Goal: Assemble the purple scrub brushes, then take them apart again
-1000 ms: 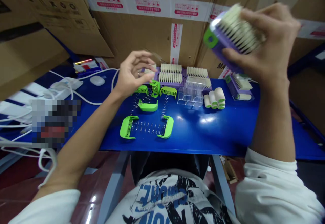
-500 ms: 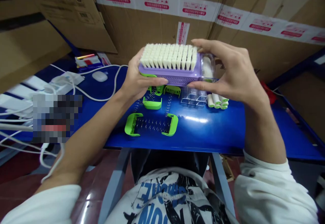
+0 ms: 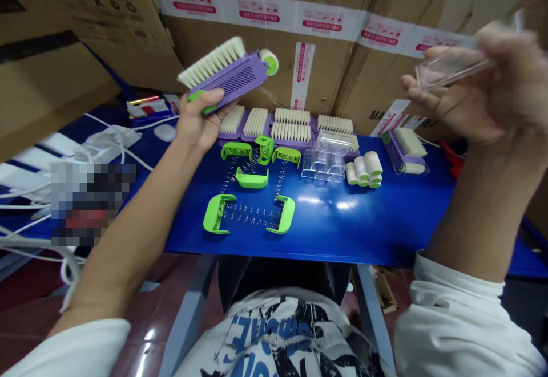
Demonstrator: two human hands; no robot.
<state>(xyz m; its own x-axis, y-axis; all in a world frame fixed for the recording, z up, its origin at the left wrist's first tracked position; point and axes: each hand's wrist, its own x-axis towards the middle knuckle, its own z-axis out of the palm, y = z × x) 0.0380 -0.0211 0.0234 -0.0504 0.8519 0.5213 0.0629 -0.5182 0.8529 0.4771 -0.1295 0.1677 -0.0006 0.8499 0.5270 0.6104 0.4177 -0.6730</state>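
My left hand [image 3: 201,120] grips a purple brush [image 3: 237,80] by its green end, raised above the table and tilted, cream bristles facing up and left. A white roller with a green cap [image 3: 270,63] shows bare at the brush's far end. Off to the right, my right hand [image 3: 492,86] is raised and smeared by motion, holding a clear plastic cover [image 3: 449,69] apart from the brush. Below lie green end pieces [image 3: 252,179] with springs, stacked clear covers [image 3: 323,166] and a pile of white rollers [image 3: 363,169].
Several purple brushes [image 3: 291,132] stand in a row at the table's back, with one more brush [image 3: 406,149] at the right. A power strip [image 3: 105,140] with white cables and a mouse [image 3: 165,132] lie left. Large cardboard boxes [image 3: 334,69] wall off the back.
The clear cover has come off the brush and moved up and right in my right hand. My left hand has carried the brush left and tilted it, baring the roller.
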